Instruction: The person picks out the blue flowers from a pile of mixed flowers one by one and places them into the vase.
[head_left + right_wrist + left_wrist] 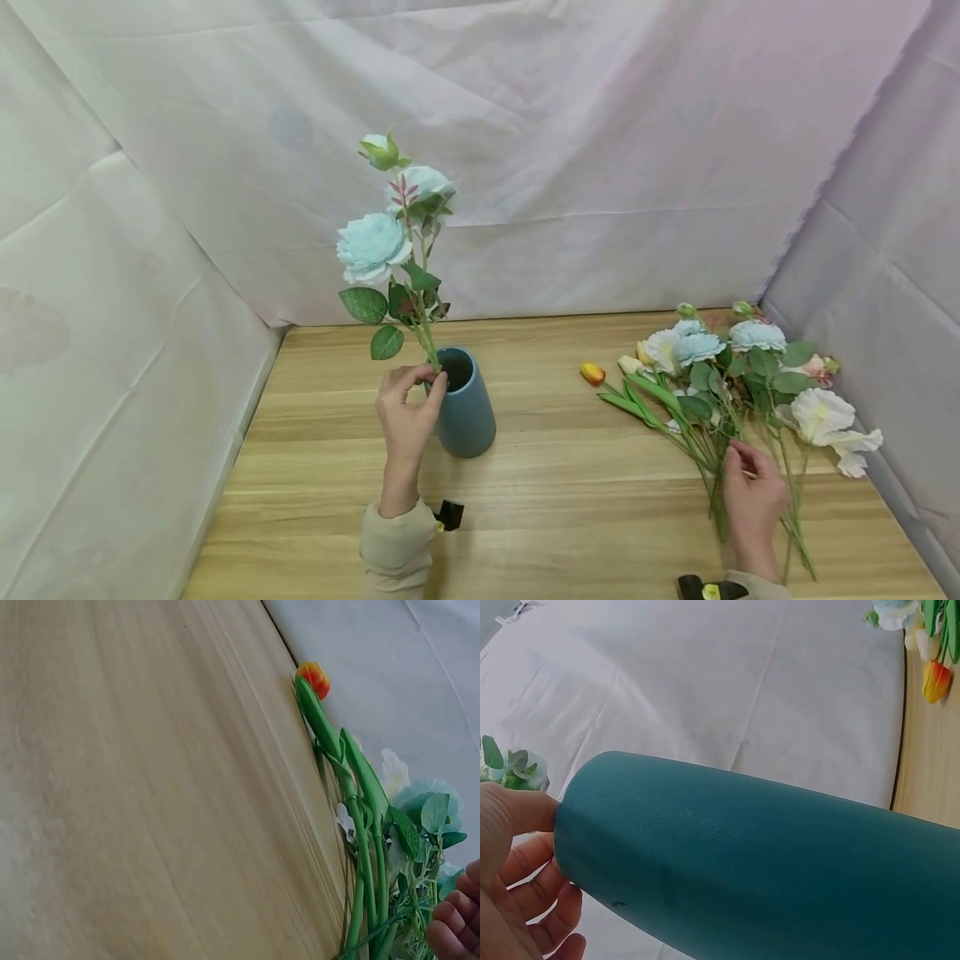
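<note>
Pinching in the left hand (408, 414), between thumb and fingers, the stem of a light-blue flower spray (373, 247), nearly upright at the mouth of the blue vase (468, 421) on the table (570, 508); cannot tell whether inside or above. With bent fingers of the right hand (753, 492), at the stems of the flower pile (763, 362); cannot tell if gripping any.
</note>
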The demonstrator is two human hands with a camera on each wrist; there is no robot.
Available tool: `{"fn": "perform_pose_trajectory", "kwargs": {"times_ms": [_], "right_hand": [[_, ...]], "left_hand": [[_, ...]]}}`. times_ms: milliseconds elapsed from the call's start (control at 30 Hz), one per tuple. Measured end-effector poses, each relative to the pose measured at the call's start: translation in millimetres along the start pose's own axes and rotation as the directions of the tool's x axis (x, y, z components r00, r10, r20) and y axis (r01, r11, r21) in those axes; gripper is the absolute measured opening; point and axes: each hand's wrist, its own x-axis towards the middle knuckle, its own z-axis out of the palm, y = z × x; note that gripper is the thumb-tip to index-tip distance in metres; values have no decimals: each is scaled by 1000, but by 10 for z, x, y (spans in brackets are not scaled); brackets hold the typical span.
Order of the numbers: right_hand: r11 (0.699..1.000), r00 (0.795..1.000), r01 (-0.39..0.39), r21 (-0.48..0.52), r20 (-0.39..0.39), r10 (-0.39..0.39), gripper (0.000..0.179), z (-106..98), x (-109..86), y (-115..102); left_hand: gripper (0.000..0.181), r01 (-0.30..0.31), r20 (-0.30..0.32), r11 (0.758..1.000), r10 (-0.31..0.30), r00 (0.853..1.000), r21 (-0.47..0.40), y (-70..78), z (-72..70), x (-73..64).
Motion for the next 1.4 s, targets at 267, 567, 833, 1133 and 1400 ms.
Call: {"fn": "perform_pose_trajectory", "kwargs": {"times_ms": [267, 567, 833, 1133, 1400], "right_hand": [[1000, 1000, 2, -24, 3, -2, 13, -32, 9, 16], [999, 1000, -21, -31, 14, 21, 13, -35, 14, 50], [996, 1000, 7, -92, 22, -4, 12, -22, 24, 75], [994, 1000, -12, -107, 20, 14, 14, -19, 20, 97], [981, 994, -104, -163, 16, 108, 19, -36, 25, 73]], "left_hand": [[9, -28, -28, 999, 28, 999, 21, -330, 88, -85], [7, -41, -36, 999, 40, 999, -6, -409, 101, -108], [7, -78, -54, 997, 79, 995, 15, -403, 116, -122], [10, -48, -66, 998, 50, 997, 40, -158, 101, -77], [16, -40, -60, 999, 41, 997, 22, -19, 75, -27]]}}
